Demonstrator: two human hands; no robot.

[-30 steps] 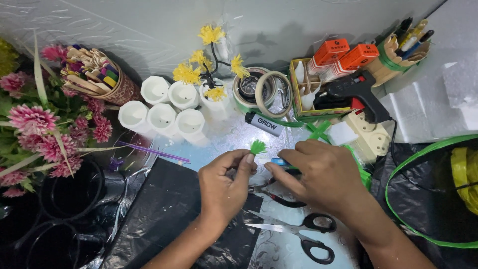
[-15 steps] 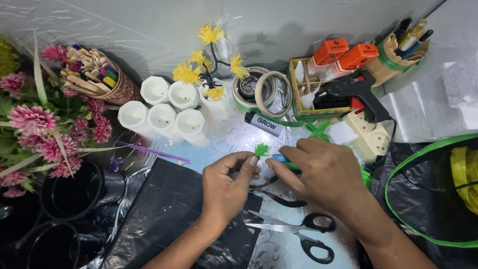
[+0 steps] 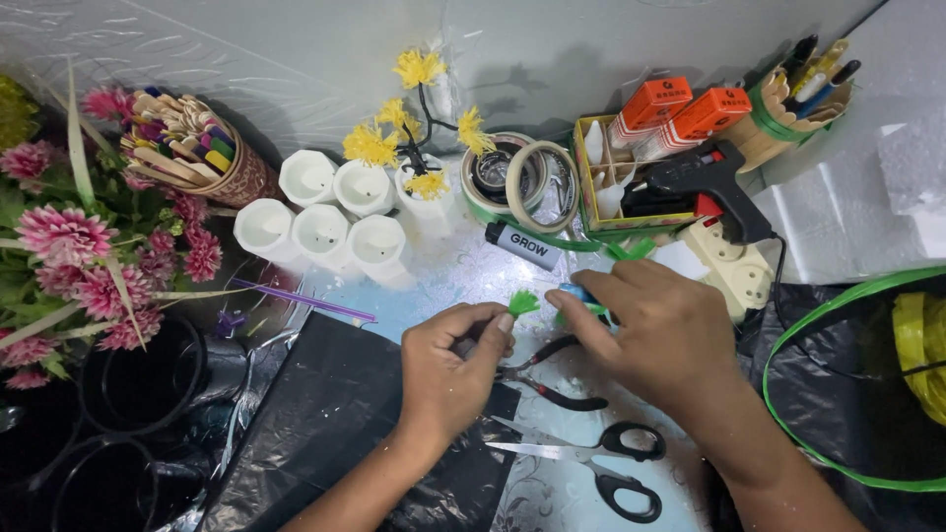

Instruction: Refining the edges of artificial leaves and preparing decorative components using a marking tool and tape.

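From my head camera: my left hand (image 3: 448, 366) pinched a small green tuft (image 3: 523, 301) at its fingertips, above the table's middle. My right hand (image 3: 658, 330) was curled around something blue (image 3: 574, 293) just beside the tuft. Pliers (image 3: 552, 374) lay beneath both hands; black-handled scissors (image 3: 601, 463) rested nearer me, white candle cups (image 3: 320, 212) farther off.

Your left hand (image 3: 455, 366) pinches a small green tuft (image 3: 523, 301) at its fingertips, and your right hand (image 3: 662, 330) closes beside it on a blue-and-green piece (image 3: 574, 295) (too covered to identify). Pliers (image 3: 552, 379) lie on the table just beneath both hands, black-handled scissors (image 3: 601, 463) nearer you. White cups (image 3: 320, 212) cluster beyond, beside yellow flowers (image 3: 414, 113) and tape rolls (image 3: 527, 177).
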